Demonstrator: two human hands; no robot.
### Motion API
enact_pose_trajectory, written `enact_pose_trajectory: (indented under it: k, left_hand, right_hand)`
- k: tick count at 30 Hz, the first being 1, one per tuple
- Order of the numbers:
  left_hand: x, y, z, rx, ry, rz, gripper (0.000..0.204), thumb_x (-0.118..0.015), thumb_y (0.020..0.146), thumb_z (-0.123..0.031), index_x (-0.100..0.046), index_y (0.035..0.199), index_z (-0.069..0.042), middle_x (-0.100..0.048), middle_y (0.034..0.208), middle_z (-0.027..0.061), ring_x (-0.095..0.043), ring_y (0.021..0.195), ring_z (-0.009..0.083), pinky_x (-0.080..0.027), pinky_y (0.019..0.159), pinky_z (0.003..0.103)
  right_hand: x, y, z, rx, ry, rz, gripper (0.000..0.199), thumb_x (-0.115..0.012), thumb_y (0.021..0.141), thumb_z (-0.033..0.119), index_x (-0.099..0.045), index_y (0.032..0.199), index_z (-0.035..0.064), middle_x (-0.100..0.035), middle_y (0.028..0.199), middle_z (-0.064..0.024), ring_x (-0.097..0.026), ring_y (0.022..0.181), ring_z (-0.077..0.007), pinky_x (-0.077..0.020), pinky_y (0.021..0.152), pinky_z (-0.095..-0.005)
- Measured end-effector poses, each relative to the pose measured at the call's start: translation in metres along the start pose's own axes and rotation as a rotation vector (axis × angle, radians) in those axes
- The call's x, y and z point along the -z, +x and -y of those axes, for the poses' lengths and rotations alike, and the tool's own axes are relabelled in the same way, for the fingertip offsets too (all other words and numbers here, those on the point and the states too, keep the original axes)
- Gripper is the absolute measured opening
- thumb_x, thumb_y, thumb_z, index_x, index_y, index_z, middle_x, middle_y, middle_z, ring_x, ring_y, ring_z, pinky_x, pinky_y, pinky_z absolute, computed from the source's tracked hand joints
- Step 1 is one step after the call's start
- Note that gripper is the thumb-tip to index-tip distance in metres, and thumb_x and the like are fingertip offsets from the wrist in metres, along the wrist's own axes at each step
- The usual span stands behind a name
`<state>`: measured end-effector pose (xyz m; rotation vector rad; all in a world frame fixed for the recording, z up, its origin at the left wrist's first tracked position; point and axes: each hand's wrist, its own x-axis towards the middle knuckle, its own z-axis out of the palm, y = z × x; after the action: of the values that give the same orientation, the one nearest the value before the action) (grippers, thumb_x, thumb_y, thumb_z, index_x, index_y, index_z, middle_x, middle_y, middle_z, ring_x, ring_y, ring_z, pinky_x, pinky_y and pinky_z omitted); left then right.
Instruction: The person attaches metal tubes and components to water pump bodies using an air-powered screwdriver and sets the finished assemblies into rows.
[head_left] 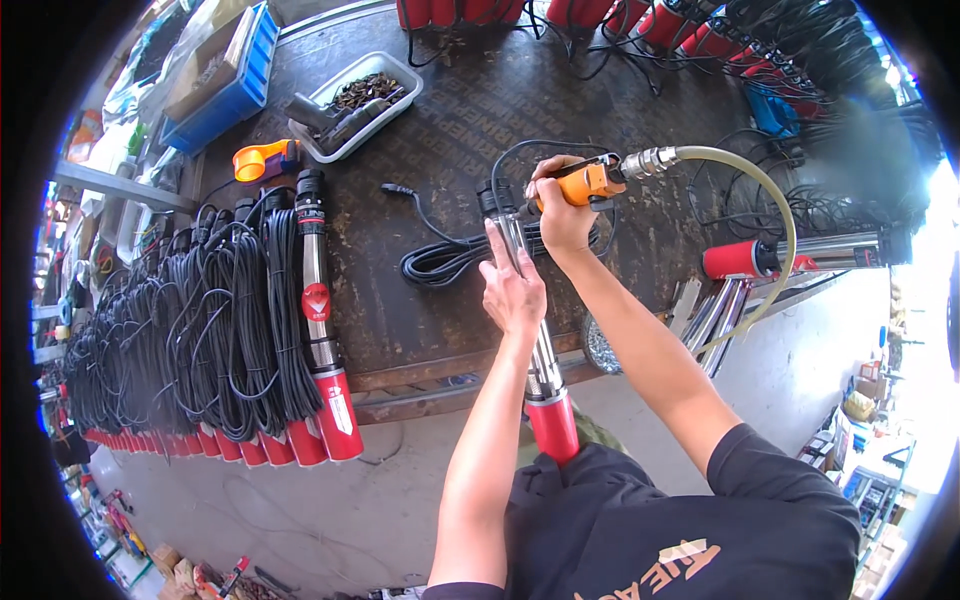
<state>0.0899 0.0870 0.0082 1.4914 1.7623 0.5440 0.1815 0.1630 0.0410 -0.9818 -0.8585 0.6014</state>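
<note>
A submersible pump (541, 350) with a shiny steel tube, black top and red end lies across the table's near edge, its red end against my body. My left hand (515, 290) holds its tube below the black top, index finger stretched along it. My right hand (567, 215) is closed round an orange air-powered tool (590, 184), held beside the pump's black top. A pale air hose (770, 190) joins the tool by a metal coupling. Behind my hands lies the coiled black cable (440, 262) with a plug. Where the tool's tip meets the pump is hidden.
Several similar pumps with bundled black cables (230, 320) line the left. A white tray (408, 98) of small metal parts, an orange-and-purple tape dispenser (262, 162) and a blue crate (250, 85) are behind them. Red-ended pumps (735, 260) lie right; more stand along the far edge.
</note>
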Motion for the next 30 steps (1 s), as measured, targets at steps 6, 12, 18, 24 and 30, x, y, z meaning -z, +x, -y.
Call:
enact_pose_trajectory:
  k: [6, 12, 18, 24, 30]
  left_hand:
    - [-0.001, -0.003, -0.004, 0.008, 0.03, 0.006, 0.069, -0.046, 0.103, -0.036, -0.01, 0.162, -0.028, -0.059, 0.105, 0.0259, -0.064, 0.087, 0.0428, -0.052, 0.08, 0.051]
    - [-0.005, -0.001, -0.003, 0.001, 0.056, -0.032, 0.071, -0.048, 0.102, -0.036, -0.012, 0.162, -0.027, -0.056, 0.103, 0.0227, -0.066, 0.08, 0.0402, -0.055, 0.073, 0.05]
    - [-0.011, -0.004, -0.009, 0.001, 0.107, -0.054, 0.071, -0.051, 0.1, -0.035, -0.016, 0.161, -0.027, -0.053, 0.104, 0.0204, -0.065, 0.085, 0.0378, -0.054, 0.075, 0.049]
    - [-0.021, -0.007, -0.009, -0.016, 0.148, -0.101, 0.072, -0.055, 0.098, -0.035, -0.019, 0.161, -0.028, -0.052, 0.104, 0.0195, -0.063, 0.086, 0.0364, -0.055, 0.073, 0.048]
    - [-0.022, -0.008, -0.008, -0.041, 0.151, -0.144, 0.072, -0.056, 0.097, -0.033, -0.022, 0.161, -0.027, -0.053, 0.104, 0.0206, -0.064, 0.085, 0.0361, -0.056, 0.072, 0.046]
  right_hand:
    - [0.004, 0.0, -0.009, 0.013, -0.014, 0.011, 0.016, -0.056, 0.082, -0.009, -0.059, 0.093, 0.0033, -0.062, 0.084, -0.0061, -0.06, 0.068, -0.0136, -0.0524, 0.065, -0.0266]
    - [-0.008, 0.001, 0.006, -0.026, 0.017, -0.044, 0.017, -0.055, 0.083, -0.009, -0.059, 0.096, 0.0013, -0.062, 0.085, -0.0053, -0.061, 0.068, -0.0121, -0.0527, 0.066, -0.0262]
    - [-0.009, -0.004, 0.014, -0.002, -0.054, 0.056, 0.018, -0.055, 0.084, -0.008, -0.058, 0.099, 0.0014, -0.062, 0.086, -0.0059, -0.061, 0.069, -0.0126, -0.0537, 0.068, -0.0274]
    - [-0.013, -0.008, 0.013, -0.013, -0.029, 0.051, 0.019, -0.056, 0.083, -0.009, -0.057, 0.099, 0.0015, -0.063, 0.088, -0.0072, -0.061, 0.069, -0.0134, -0.053, 0.066, -0.0266]
    - [-0.013, -0.005, 0.015, -0.028, -0.089, 0.105, 0.021, -0.057, 0.083, -0.01, -0.058, 0.1, 0.0021, -0.064, 0.089, -0.0073, -0.062, 0.069, -0.0138, -0.0539, 0.066, -0.0259]
